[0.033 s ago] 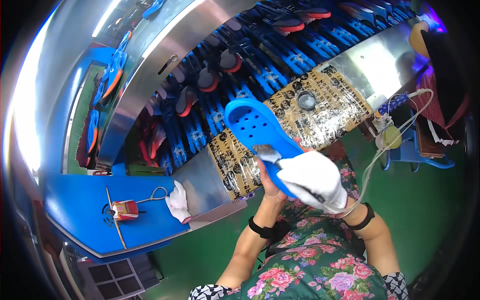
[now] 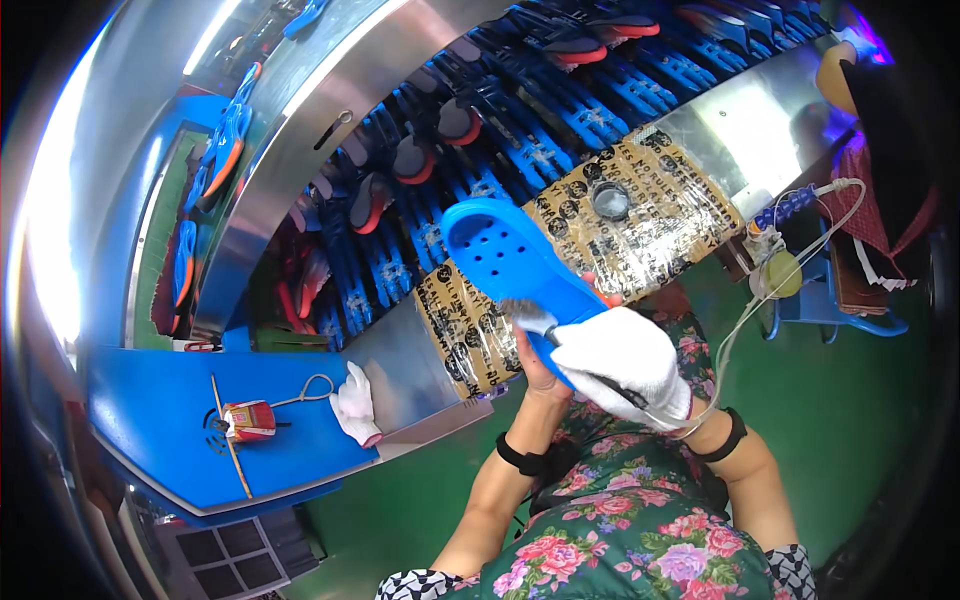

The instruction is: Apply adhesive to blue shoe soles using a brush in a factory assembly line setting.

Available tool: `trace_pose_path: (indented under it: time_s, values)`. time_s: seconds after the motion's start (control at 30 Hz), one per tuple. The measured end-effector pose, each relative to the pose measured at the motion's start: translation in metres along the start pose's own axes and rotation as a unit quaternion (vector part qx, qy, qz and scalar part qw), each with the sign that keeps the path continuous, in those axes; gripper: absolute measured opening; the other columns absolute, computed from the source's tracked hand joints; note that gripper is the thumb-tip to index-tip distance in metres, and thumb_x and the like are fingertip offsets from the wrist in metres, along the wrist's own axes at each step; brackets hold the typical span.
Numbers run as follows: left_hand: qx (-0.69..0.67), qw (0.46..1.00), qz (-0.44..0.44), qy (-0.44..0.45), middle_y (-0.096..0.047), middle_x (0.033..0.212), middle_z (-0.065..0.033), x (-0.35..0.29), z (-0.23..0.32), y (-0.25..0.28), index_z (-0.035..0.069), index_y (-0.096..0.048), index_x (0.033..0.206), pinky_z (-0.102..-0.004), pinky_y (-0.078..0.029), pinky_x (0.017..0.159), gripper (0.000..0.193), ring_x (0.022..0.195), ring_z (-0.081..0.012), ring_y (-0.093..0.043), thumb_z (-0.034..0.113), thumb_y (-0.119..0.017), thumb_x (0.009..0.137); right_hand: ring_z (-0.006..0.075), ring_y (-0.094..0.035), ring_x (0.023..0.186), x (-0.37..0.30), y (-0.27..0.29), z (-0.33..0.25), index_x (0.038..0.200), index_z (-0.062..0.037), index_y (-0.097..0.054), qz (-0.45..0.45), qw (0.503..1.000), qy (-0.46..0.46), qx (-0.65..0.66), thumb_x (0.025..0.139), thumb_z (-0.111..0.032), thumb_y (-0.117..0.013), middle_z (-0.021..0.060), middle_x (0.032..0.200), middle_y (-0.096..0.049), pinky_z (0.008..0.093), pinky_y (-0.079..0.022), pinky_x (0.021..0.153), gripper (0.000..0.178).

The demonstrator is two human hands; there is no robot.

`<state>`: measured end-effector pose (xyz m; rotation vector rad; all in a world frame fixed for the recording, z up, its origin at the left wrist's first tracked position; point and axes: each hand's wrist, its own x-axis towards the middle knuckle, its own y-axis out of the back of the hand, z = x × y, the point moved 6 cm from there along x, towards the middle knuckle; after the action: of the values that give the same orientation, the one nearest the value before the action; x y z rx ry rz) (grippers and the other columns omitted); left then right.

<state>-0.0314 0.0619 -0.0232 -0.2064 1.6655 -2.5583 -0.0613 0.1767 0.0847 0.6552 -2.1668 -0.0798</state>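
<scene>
A blue shoe insole [image 2: 490,249] with several small holes in its wide end lies across my bare left hand [image 2: 541,366]. The thumb is along its near edge, and fingertips show at the far edge. My right hand [image 2: 622,360], in a white knit glove, is closed round a small brush [image 2: 530,317]; its handle is hidden by the glove. The brush's grey bristles touch or hover just over the insole's middle, I cannot tell which. A thin hose [image 2: 738,335] runs by the right wrist.
A taped ledge [image 2: 668,228] carries a small round cup [image 2: 611,201]. Beyond it, a rack holds several blue pieces, some with red-edged insoles [image 2: 372,203]. At left, a blue table [image 2: 150,405] bears a red carton [image 2: 249,421] and a white glove [image 2: 356,404]. Another person's gloved hand [image 2: 853,42] shows far right.
The insole has shifted slightly left. The brush and my gloved right hand have moved a little down and left along it. My left hand keeps its hold.
</scene>
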Motion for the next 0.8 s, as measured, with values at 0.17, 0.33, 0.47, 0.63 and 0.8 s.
trace_pose_path:
  time_s: [0.17, 0.33, 0.47, 0.63, 0.8]
  values:
    - [0.017, 0.994, 0.111, -0.016, -0.051, 0.149, -0.0146, 0.008, 0.004, 0.006, 0.012, -0.035, 0.155, -0.06, -0.053, 0.101, 0.108, 0.128, -0.0427, -0.057, 0.079, -0.068, 0.077, 0.0266, -0.073, 0.092, -0.004, 0.013, 0.025, 0.1, -0.0061, -0.078, 0.066, 0.984, -0.13, 0.101, 0.08, -0.006, -0.081, 0.0111, 0.098, -0.077, 0.0374, -0.057, 0.082, 0.02]
    - [-0.07, 0.994, -0.06, 0.062, -0.059, 0.139, -0.0214, 0.014, 0.004, -0.009, 0.005, -0.038, 0.152, -0.0592, -0.053, 0.102, 0.108, 0.123, -0.0444, -0.061, 0.082, -0.063, 0.079, 0.0262, -0.073, 0.096, -0.006, -0.002, -0.006, 0.109, -0.0083, -0.078, -0.028, 0.999, 0.018, 0.012, 0.083, -0.01, -0.08, 0.0086, 0.105, -0.077, 0.0393, -0.058, 0.084, 0.026]
    - [-0.06, 0.997, 0.044, 0.007, -0.058, 0.137, -0.0275, 0.017, 0.007, -0.004, 0.006, -0.037, 0.153, -0.0597, -0.052, 0.102, 0.11, 0.118, -0.0436, -0.064, 0.082, -0.064, 0.079, 0.0248, -0.073, 0.094, -0.005, 0.012, 0.022, 0.104, -0.0055, -0.077, 0.006, 0.99, -0.075, 0.119, 0.082, -0.006, -0.08, 0.0093, 0.101, -0.077, 0.038, -0.058, 0.082, 0.022]
    - [-0.111, 0.986, -0.103, 0.07, -0.055, 0.14, -0.0291, 0.023, 0.014, -0.014, 0.007, -0.033, 0.155, -0.0618, -0.053, 0.098, 0.113, 0.119, -0.0442, -0.063, 0.086, -0.059, 0.079, 0.0271, -0.072, 0.096, -0.014, -0.007, 0.002, 0.108, -0.0093, -0.078, -0.047, 0.998, 0.013, 0.032, 0.08, -0.002, -0.08, 0.0095, 0.105, -0.075, 0.0386, -0.057, 0.083, 0.029]
    - [-0.092, 0.996, 0.01, 0.008, -0.058, 0.134, -0.0269, 0.021, 0.022, -0.004, 0.006, -0.036, 0.153, -0.0606, -0.054, 0.095, 0.108, 0.121, -0.043, -0.06, 0.084, -0.057, 0.082, 0.024, -0.073, 0.09, -0.014, 0.004, 0.026, 0.099, -0.0086, -0.078, 0.02, 0.974, -0.151, 0.17, 0.08, -0.006, -0.082, 0.0083, 0.097, -0.076, 0.0356, -0.058, 0.08, 0.02]
